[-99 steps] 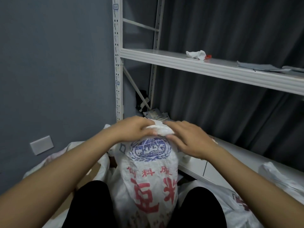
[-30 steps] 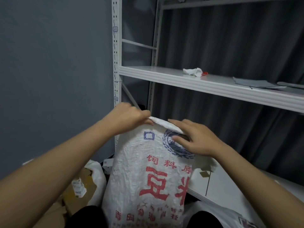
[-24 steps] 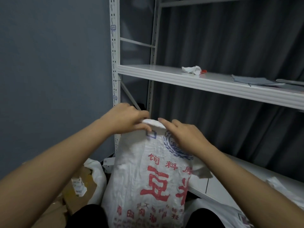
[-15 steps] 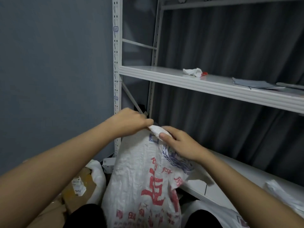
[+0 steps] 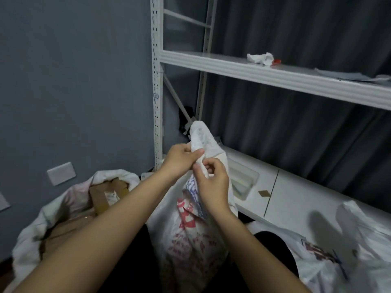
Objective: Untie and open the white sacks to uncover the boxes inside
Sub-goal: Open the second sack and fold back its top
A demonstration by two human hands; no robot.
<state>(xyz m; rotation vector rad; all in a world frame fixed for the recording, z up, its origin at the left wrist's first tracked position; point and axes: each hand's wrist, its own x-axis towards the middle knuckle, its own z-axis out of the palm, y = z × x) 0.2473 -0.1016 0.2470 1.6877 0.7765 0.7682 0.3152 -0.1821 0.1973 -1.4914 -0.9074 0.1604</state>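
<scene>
Pinching sack neck [image 5: 200, 144], both hands raised.

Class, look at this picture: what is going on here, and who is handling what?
A person, seen from their own head camera, is working on a white woven sack with red and blue print that stands between their knees. The left hand and the right hand both grip its gathered, twisted neck, whose tip sticks up above the fingers. To the left, another white sack already lies open, showing a brown cardboard box. A white metal shelf rack stands behind.
</scene>
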